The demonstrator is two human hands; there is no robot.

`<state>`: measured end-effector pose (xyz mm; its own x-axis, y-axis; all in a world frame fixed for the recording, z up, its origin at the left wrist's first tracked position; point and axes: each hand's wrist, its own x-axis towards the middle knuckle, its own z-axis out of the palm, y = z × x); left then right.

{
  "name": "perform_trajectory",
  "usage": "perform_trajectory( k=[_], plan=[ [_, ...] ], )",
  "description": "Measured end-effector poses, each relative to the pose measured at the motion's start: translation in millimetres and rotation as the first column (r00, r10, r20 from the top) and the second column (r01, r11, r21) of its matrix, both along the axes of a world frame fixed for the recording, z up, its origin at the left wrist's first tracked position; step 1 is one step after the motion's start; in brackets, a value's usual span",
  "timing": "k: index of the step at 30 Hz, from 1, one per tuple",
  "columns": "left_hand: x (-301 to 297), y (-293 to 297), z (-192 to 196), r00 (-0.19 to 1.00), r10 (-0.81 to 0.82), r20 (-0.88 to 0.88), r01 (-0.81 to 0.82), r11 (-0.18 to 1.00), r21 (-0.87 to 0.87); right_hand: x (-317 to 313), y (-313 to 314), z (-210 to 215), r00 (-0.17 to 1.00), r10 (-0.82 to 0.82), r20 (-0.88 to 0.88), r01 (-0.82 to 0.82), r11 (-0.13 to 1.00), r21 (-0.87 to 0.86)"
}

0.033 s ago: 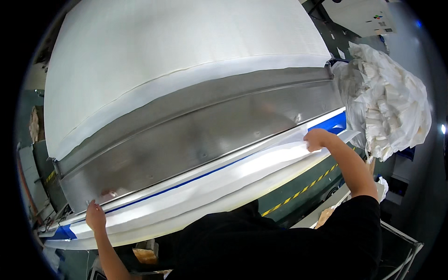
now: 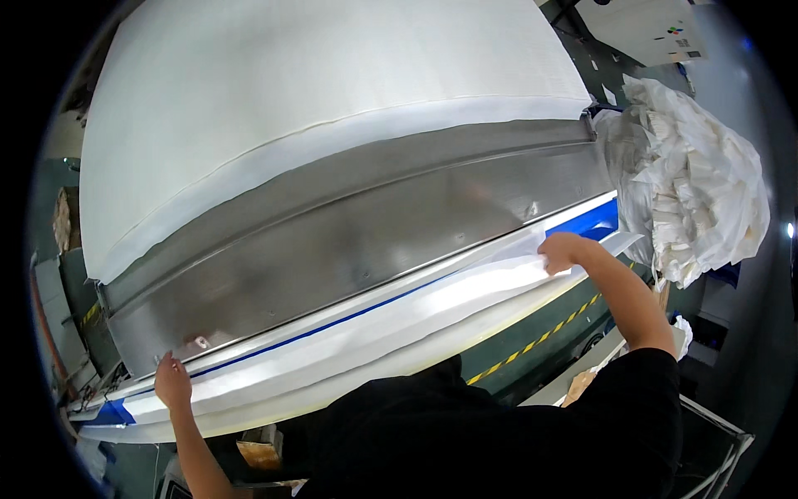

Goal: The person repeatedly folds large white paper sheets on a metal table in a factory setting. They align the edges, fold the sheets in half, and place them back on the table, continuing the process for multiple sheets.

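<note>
A long white fabric sheet (image 2: 374,312) lies along the near side of a steel panel (image 2: 391,216), spread between my two hands. My right hand (image 2: 567,253) is closed on the sheet's upper edge towards the right end, beside a broad blue patch (image 2: 594,219). Near the left end, my left hand (image 2: 173,384) pinches the sheet's edge, its fingertips close to the steel panel's lower corner. What lies between those fingertips is partly hidden. A thin blue line (image 2: 324,326) runs along the sheet's far edge, and another blue patch (image 2: 115,413) shows at the left end.
Beyond the steel stretches a wide white fabric surface (image 2: 332,66). A large crumpled heap of white material (image 2: 690,183) stands at the right. Below the sheet are a green floor with a yellow-black striped line (image 2: 540,339), a cardboard box (image 2: 260,452) and a white metal frame (image 2: 719,432).
Both hands have shifted very slightly, the left one a little up and the right one a touch leftward. Their hold on the sheet looks the same.
</note>
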<state>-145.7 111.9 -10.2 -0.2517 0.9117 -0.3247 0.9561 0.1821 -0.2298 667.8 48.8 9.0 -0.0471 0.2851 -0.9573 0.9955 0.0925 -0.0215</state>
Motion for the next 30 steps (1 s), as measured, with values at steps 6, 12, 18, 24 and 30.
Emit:
perform_trajectory(
  k=[6,12,18,24,30],
  plan=[
    [20,1,5,0.997,-0.017,0.076,0.014,0.999,0.043,-72,2,-5,0.953,-0.157,-0.258,0.118,0.980,-0.160],
    [9,-19,21,0.989,0.127,0.070,-0.132,0.989,0.060,-102,12,-11,0.803,-0.559,-0.210,0.541,0.829,-0.140],
    [11,-69,7,0.964,-0.026,0.265,-0.069,0.937,0.342,-117,-17,-22,0.680,-0.632,-0.372,0.682,0.731,0.007],
    [131,-69,5,0.723,-0.362,0.588,0.174,0.919,0.353,-203,-28,-52,0.589,-0.570,-0.572,0.682,0.731,-0.026],
    [209,-43,10,0.619,-0.341,0.707,0.515,0.857,-0.037,-317,-28,-53,0.441,-0.579,-0.686,0.695,0.704,-0.146]
  ],
)
